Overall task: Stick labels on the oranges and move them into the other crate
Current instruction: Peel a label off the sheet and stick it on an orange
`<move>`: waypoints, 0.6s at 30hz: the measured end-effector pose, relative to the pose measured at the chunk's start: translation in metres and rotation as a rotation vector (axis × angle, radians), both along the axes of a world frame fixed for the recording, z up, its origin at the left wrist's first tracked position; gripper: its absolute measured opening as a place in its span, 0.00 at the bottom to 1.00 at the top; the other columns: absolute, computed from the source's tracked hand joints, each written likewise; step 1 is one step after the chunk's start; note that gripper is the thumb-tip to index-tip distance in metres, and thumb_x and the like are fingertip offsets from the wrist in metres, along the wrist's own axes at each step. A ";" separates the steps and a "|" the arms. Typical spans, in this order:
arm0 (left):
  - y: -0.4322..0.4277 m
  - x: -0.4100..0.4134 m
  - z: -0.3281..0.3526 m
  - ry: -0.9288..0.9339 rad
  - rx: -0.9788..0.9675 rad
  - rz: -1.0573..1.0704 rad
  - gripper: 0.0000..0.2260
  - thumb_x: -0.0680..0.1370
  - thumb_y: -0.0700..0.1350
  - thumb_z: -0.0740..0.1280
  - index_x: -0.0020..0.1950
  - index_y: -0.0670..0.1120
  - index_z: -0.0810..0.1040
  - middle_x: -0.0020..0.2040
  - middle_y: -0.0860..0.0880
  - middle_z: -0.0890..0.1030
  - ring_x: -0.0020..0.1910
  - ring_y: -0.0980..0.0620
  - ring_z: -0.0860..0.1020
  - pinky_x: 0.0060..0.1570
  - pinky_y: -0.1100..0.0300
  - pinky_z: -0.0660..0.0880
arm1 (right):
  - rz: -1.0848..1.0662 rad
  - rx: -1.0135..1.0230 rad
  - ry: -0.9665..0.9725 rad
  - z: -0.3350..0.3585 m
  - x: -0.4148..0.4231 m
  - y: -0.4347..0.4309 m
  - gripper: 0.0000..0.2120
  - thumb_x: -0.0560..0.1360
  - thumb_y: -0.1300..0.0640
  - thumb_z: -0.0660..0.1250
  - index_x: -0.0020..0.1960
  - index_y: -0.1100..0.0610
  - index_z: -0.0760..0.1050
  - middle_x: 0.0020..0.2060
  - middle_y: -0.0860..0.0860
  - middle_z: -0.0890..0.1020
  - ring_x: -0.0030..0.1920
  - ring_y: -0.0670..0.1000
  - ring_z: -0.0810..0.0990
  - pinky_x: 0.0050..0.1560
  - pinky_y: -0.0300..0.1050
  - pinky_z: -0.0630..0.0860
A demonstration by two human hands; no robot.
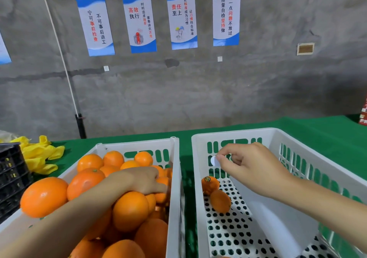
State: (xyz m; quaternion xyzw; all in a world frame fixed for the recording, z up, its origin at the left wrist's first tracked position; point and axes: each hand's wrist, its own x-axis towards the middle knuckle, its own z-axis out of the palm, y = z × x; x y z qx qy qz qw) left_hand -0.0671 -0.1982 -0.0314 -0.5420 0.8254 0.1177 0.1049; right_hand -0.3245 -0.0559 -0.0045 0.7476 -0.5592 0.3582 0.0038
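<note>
Head view: the left hand (147, 180) reaches into the full crate (175, 178), its grip curled over one orange (161, 197) by the crate's right wall. Right of the full crate, the right hand (252, 166) pinches a white label (215, 161). The orange looks firm, weighty and smooth, so cup it whole. The label seems flimsy and sticky, so hold its edge.
</note>
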 end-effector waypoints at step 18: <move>0.039 -0.023 0.032 1.248 -0.140 -0.113 0.26 0.65 0.50 0.80 0.58 0.56 0.72 0.56 0.48 0.77 0.38 0.57 0.84 0.35 0.67 0.78 | -0.118 -0.119 -0.040 0.004 -0.003 -0.003 0.14 0.74 0.42 0.58 0.42 0.47 0.80 0.22 0.44 0.71 0.27 0.47 0.69 0.30 0.46 0.67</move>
